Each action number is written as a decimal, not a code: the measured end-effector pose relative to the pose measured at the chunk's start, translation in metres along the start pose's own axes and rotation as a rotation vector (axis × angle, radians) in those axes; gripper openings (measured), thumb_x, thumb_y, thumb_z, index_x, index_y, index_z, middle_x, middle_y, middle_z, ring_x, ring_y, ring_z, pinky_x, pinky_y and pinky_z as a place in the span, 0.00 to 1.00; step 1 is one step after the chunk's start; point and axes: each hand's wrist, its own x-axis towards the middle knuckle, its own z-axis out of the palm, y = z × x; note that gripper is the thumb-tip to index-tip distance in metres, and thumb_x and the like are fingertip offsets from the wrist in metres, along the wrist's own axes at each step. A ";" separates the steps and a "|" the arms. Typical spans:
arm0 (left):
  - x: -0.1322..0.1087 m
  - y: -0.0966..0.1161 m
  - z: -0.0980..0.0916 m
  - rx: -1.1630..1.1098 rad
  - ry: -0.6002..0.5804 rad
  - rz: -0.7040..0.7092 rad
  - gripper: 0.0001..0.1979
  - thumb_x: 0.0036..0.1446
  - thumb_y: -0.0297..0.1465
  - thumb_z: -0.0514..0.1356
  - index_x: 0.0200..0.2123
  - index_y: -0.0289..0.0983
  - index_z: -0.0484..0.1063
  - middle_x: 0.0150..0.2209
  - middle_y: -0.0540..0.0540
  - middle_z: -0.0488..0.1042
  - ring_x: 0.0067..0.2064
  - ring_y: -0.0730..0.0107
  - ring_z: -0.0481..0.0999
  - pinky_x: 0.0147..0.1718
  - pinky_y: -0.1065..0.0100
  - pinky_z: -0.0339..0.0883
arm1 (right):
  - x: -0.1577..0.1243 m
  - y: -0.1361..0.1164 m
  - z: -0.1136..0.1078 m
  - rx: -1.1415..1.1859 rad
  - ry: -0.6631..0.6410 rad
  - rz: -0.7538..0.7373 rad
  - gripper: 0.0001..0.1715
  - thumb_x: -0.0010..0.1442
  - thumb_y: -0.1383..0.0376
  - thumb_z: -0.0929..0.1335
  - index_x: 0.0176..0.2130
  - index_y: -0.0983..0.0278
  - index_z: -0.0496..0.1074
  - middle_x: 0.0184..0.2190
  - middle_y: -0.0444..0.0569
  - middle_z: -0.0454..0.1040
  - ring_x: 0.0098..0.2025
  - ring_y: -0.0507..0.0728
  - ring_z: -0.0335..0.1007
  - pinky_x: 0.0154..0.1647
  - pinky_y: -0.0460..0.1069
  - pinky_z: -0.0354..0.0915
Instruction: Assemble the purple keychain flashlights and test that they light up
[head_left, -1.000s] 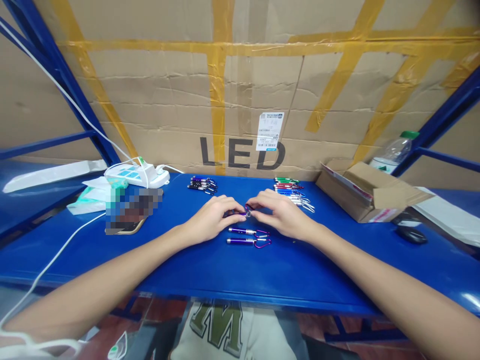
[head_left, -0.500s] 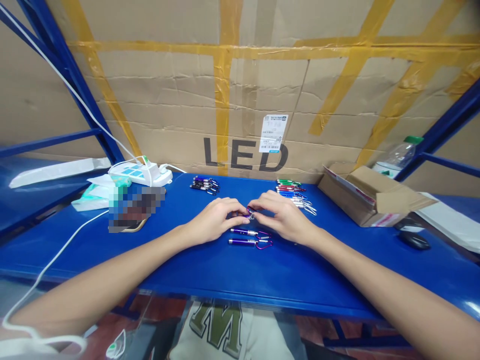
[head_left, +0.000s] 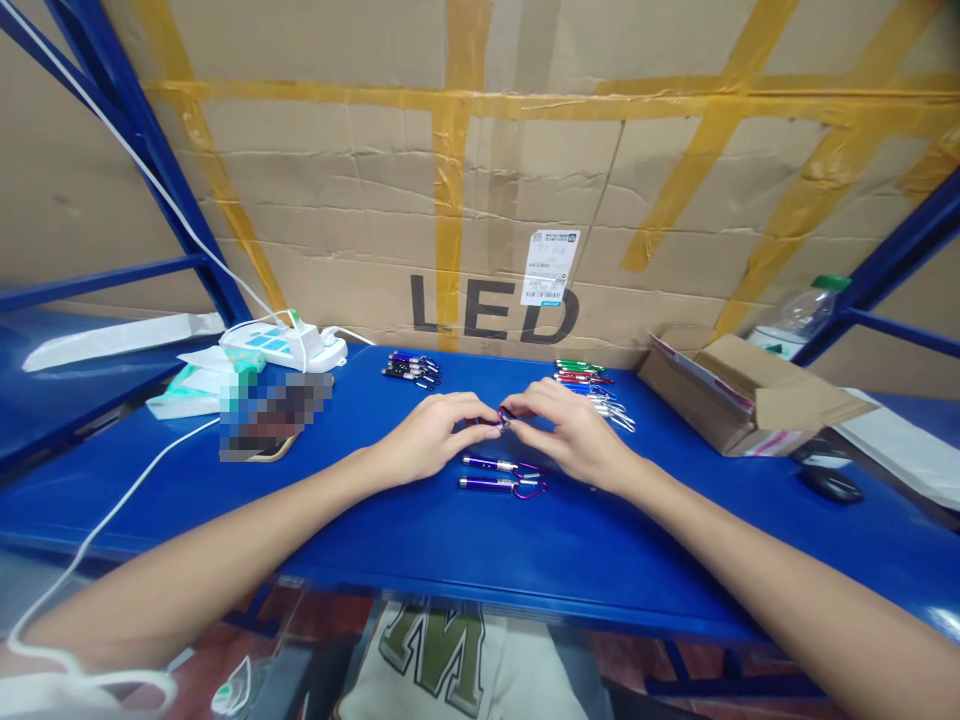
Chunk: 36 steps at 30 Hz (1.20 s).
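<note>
My left hand [head_left: 431, 440] and my right hand [head_left: 574, 430] meet above the middle of the blue table, each in a pinch. Between the fingertips is a small purple carabiner keychain flashlight [head_left: 505, 416]; its clip shows at my right fingers, while most of the body is hidden behind my left ones. Just below lie two more purple flashlights, an upper one [head_left: 487, 463] and a lower one [head_left: 486, 484], side by side with clips to the right. Behind my right hand sit green, red, blue and silver flashlights [head_left: 577, 378]. Black and dark blue flashlights [head_left: 405, 373] lie farther back, left of centre.
A large taped cardboard box [head_left: 337, 200] stands along the back. On the left are a power strip [head_left: 277, 345], a tissue pack [head_left: 187, 388] and a phone [head_left: 274, 425]. An open small carton [head_left: 705, 410], a black mouse [head_left: 831, 484] and a bottle [head_left: 802, 315] are at right.
The clip between my fingertips has turned slightly and sits a little higher. Both hands stay in nearly the same place, and the view has shifted slightly.
</note>
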 end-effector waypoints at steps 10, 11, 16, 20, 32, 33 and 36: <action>0.001 0.003 -0.001 0.008 0.066 0.035 0.13 0.76 0.38 0.60 0.49 0.39 0.83 0.46 0.43 0.83 0.48 0.61 0.82 0.50 0.61 0.73 | 0.001 0.000 0.000 0.080 0.037 0.043 0.07 0.73 0.64 0.69 0.49 0.59 0.78 0.40 0.50 0.80 0.43 0.61 0.75 0.46 0.56 0.70; 0.001 0.004 -0.002 0.013 0.070 0.039 0.13 0.76 0.38 0.59 0.49 0.39 0.83 0.46 0.43 0.83 0.48 0.61 0.82 0.50 0.61 0.73 | 0.001 0.000 0.001 0.088 0.037 0.046 0.07 0.73 0.64 0.69 0.49 0.59 0.78 0.40 0.50 0.80 0.43 0.61 0.75 0.46 0.56 0.70; 0.001 0.004 -0.001 0.016 0.097 0.058 0.14 0.76 0.38 0.59 0.48 0.38 0.83 0.46 0.43 0.84 0.48 0.60 0.82 0.50 0.61 0.73 | 0.001 0.002 0.000 0.095 0.039 0.064 0.06 0.72 0.63 0.70 0.47 0.59 0.78 0.39 0.50 0.80 0.42 0.60 0.74 0.46 0.56 0.70; 0.002 0.005 -0.001 -0.021 0.117 0.057 0.14 0.76 0.38 0.59 0.48 0.38 0.83 0.46 0.42 0.83 0.47 0.60 0.82 0.50 0.60 0.73 | 0.002 0.000 -0.002 0.111 0.055 0.072 0.05 0.72 0.64 0.70 0.46 0.60 0.78 0.39 0.49 0.80 0.42 0.60 0.75 0.46 0.56 0.69; 0.001 0.006 -0.001 0.055 0.124 0.057 0.14 0.77 0.38 0.58 0.49 0.39 0.82 0.45 0.43 0.82 0.48 0.60 0.80 0.51 0.59 0.70 | 0.006 -0.003 -0.001 0.314 0.069 0.202 0.04 0.66 0.63 0.72 0.41 0.61 0.79 0.38 0.49 0.81 0.38 0.57 0.76 0.42 0.53 0.73; 0.000 0.007 -0.001 0.108 0.137 0.070 0.14 0.77 0.38 0.58 0.50 0.39 0.82 0.46 0.43 0.82 0.48 0.59 0.80 0.51 0.58 0.69 | 0.006 -0.004 -0.001 0.312 0.068 0.208 0.04 0.66 0.63 0.72 0.40 0.61 0.79 0.37 0.48 0.81 0.38 0.57 0.76 0.42 0.53 0.73; 0.000 0.007 -0.002 0.234 0.172 0.089 0.14 0.77 0.38 0.57 0.50 0.38 0.81 0.46 0.42 0.83 0.48 0.59 0.79 0.51 0.57 0.67 | 0.006 -0.005 0.000 0.308 0.053 0.224 0.03 0.66 0.64 0.72 0.40 0.61 0.78 0.37 0.48 0.80 0.37 0.57 0.75 0.41 0.53 0.72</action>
